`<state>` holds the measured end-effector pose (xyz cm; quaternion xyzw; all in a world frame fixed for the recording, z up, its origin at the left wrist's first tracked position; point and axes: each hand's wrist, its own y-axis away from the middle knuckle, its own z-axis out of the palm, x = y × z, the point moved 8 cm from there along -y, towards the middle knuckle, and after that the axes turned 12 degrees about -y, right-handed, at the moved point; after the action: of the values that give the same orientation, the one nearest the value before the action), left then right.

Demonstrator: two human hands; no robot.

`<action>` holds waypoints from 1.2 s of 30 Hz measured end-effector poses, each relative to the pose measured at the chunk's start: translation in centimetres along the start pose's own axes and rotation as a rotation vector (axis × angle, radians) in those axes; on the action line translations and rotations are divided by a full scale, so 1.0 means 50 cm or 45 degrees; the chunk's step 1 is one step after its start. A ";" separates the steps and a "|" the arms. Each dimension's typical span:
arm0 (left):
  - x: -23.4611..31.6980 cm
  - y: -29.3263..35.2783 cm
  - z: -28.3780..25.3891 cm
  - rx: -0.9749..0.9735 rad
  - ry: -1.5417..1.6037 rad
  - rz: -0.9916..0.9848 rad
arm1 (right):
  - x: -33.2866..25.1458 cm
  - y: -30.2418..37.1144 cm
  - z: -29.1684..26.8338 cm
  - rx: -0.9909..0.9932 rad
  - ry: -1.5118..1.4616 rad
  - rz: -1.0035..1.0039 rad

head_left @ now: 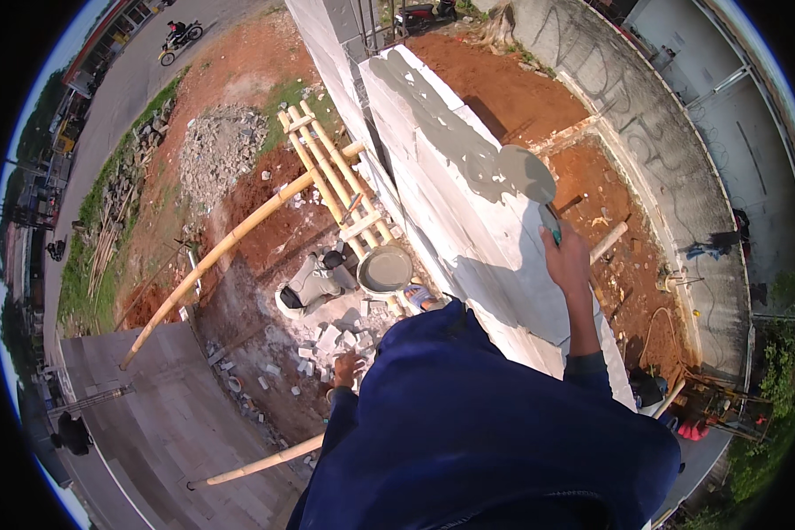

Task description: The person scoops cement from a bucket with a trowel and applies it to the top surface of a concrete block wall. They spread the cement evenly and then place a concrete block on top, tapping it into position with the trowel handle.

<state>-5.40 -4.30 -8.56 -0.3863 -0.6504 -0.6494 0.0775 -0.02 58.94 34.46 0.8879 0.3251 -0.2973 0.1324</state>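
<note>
My right hand (565,252) is closed around the green handle of a trowel (527,174). The trowel's broad, rounded blade lies over the top of a white block wall (503,243), at the near end of a strip of wet grey mortar (450,132). At my left side, away from the wall, hangs my left hand (347,367); it looks loosely open, with nothing seen in it. A round basin of grey mortar (386,268) sits on the bamboo scaffold (331,168), left of the wall.
Below, a person (314,281) in light clothes bends beside broken white blocks (329,339). A bamboo pole (221,252) slants across the left. Beyond the wall lie red soil (503,84) and a grey boundary wall (654,132). A motorbike (181,40) is on the road.
</note>
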 end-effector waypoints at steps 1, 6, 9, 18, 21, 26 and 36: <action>0.000 -0.007 -0.010 0.012 -0.070 0.008 | -0.002 -0.009 0.010 0.011 -0.093 0.028; 0.056 -0.039 -0.032 -0.071 -0.006 -0.086 | -0.047 -0.072 0.082 -0.186 -0.179 0.042; 0.094 -0.050 -0.038 -0.057 -0.179 -0.096 | -0.036 -0.102 0.065 -0.051 -0.157 0.036; 0.040 0.021 -0.094 0.067 -0.059 -0.165 | 0.017 0.066 0.031 0.077 -0.061 0.264; -0.004 0.022 -0.089 -0.070 -0.295 -0.190 | 0.000 0.099 0.034 0.118 -0.047 0.151; 0.037 -0.001 -0.052 -0.158 -0.546 -0.150 | -0.017 0.086 0.055 0.212 -0.078 -0.017; 0.187 -0.027 0.020 0.010 -0.135 0.245 | -0.020 0.072 0.106 0.117 -0.016 -0.052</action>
<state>-12.24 0.54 -4.13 -0.4804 -0.6161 -0.6151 0.1063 -0.64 53.46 31.03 0.8843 0.3284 -0.3203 0.0873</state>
